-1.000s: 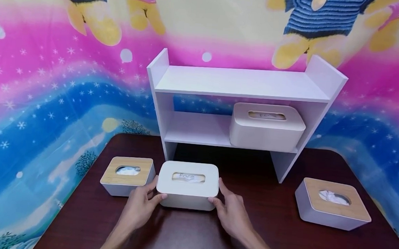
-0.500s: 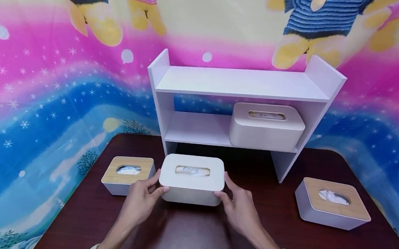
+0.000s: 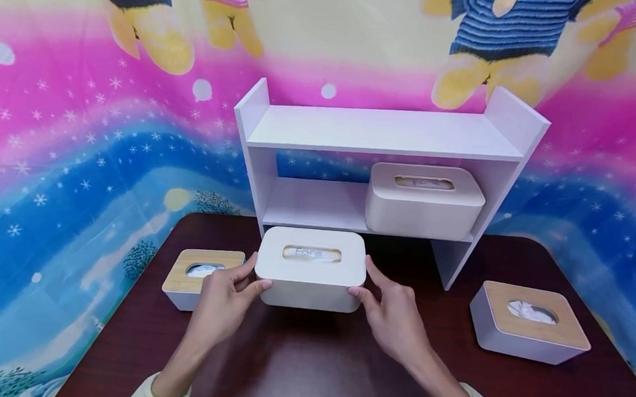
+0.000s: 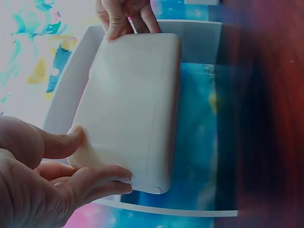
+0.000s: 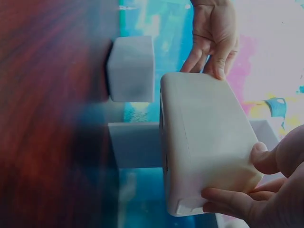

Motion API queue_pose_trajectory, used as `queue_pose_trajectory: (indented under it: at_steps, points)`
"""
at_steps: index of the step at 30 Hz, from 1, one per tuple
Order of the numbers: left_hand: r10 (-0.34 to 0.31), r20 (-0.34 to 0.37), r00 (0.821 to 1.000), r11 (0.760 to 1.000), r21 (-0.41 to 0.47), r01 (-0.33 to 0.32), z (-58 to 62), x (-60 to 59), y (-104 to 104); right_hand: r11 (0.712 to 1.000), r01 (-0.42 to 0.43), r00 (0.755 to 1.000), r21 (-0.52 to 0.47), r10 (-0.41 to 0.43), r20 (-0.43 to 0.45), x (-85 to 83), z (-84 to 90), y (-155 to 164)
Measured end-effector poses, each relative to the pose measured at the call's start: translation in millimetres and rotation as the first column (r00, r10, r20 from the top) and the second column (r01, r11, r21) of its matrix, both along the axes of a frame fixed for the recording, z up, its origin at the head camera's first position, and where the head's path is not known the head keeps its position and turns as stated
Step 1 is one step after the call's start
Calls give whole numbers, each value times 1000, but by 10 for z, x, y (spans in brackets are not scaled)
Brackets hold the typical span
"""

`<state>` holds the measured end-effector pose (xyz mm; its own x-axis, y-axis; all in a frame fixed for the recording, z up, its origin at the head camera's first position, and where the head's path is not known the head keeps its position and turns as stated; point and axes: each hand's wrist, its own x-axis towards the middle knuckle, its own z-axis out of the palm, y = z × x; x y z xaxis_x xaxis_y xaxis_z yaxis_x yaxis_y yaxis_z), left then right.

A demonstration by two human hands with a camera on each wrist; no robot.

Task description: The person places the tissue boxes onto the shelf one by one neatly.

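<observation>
The dark table (image 3: 317, 370) bears a white shelf (image 3: 383, 131) and 2 wood-topped boxes (image 3: 183, 284) (image 3: 527, 333). On the shelf's lower board sits 1 white box (image 3: 422, 218)

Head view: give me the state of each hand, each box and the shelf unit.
Left hand: grips the held box's left end.
Right hand: grips its right end.
Held box: off the table, slot up.
Shelf box: upright on the lower board, at the right.
Left wood-topped box: on the table, slot up, partly hidden by the left hand.
Right wood-topped box: on the table, slot up, turned at an angle.
Shelf unit: standing upright.
</observation>
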<state>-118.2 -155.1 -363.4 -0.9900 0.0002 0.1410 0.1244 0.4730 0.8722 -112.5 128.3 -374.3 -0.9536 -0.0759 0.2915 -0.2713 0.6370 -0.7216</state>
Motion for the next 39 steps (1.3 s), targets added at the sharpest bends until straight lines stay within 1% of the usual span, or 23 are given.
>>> queue_pose_trajectory:
  at_steps: [4,9,14,18,24,29,32,36,39]
  points:
    - [7,15,1000,999,-32,-7,112,-3,-2,1000,-7,999,27,8,-45,-24,86,25]
    - [9,22,1000,999,-36,-8,240,-17,-8,999,-13,997,39,16,-77,-43,210,45]
    - [8,-9,1000,1000,-23,-8,359,-46,-32,999,-14,994,49,20,-105,-70,336,38]
    - [6,-48,999,1000,-19,-7,432,-74,-42,998,-12,993,55,18,-113,-97,419,29]
    - [6,-68,998,1000,12,-6,517,-131,-39,999,2,991,52,5,-136,-154,537,13]
    - [16,-73,997,999,33,-14,559,-157,-51,999,3,992,53,3,-127,-179,592,-4]
    - [20,-78,997,999,41,-17,587,-185,-48,999,3,990,53,5,-143,-203,631,-9]
    - [28,-86,996,998,61,-23,628,-252,-46,998,6,987,58,3,-159,-272,683,-22]
    - [45,-87,995,996,79,-38,646,-332,-37,998,15,988,60,-6,-151,-352,713,-46]
